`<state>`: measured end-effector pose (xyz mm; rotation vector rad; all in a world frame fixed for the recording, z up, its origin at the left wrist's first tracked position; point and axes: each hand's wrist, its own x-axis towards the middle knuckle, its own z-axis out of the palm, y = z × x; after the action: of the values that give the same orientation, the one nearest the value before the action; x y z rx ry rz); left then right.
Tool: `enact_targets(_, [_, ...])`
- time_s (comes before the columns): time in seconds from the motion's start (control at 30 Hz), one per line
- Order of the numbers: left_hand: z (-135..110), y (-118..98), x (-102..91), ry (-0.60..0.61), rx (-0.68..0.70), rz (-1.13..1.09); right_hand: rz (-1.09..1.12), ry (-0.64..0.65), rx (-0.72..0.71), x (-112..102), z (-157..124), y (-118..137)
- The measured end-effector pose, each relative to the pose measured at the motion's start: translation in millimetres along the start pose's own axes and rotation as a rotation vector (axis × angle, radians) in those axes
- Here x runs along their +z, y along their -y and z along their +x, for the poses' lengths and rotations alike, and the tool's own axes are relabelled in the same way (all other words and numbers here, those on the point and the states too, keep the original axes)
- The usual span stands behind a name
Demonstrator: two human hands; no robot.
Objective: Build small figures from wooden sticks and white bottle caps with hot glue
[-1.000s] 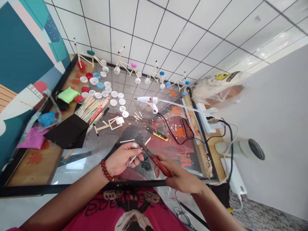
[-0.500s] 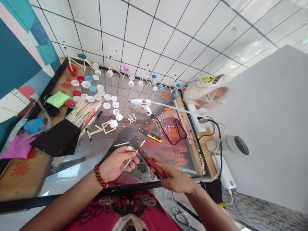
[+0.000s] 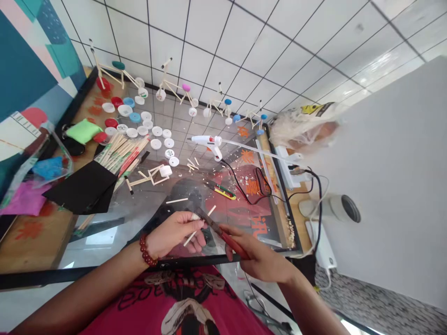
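Observation:
Between the thumb and fingers of my left hand (image 3: 179, 232) is a thin wooden stick (image 3: 190, 238), slanting up to the right. My right hand (image 3: 256, 253) is closed around red-handled pliers (image 3: 228, 239). Their dark metal jaws are at the stick, just beside my left fingertips; whether they are closed on it I cannot tell. A short cut stick (image 3: 176, 201) lies on the glass tabletop beyond my left hand. A little farther off lies a stick figure frame (image 3: 152, 177) with a white bottle cap (image 3: 165, 170) on it.
A white hot glue gun (image 3: 206, 141) with a black cord lies mid-table. Near it are a yellow-green utility knife (image 3: 223, 191) and short stick pieces (image 3: 192, 164). Bottle caps (image 3: 132, 132), bundled sticks (image 3: 122, 156) and black sheets (image 3: 84, 188) lie left. Several stick models (image 3: 174, 97) line the back.
Both hands and the pliers have shifted slightly right in view. The pliers' jaws sit closer to my left fingertips. The camera view has also tilted a little.

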<state>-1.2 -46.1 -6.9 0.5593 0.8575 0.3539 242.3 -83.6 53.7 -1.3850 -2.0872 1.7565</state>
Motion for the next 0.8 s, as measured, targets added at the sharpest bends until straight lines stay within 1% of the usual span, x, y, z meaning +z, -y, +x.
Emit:
enact_targets(0.17, [2.5, 7.0, 6.1, -0.015, -0.029, 0.021, -0.008, 0.032, -0.018, 4.0, -5.9, -5.4])
enact_targets(0.37, [4.8, 7.9, 3.3, -0.025, -0.042, 0.003, 0.043, 0.028, -0.028, 7.4, -1.5, -5.7])
enact_targets(0.53, [5.6, 6.1, 0.4, -0.018, -0.025, -0.022, 0.06, 0.036, -0.006, 6.1, -0.1, -7.2])
enact_targets(0.8, [5.6, 4.3, 0.6, -0.026, -0.013, -0.017, 0.092, 0.075, -0.032, 1.0, 0.0, -8.1])
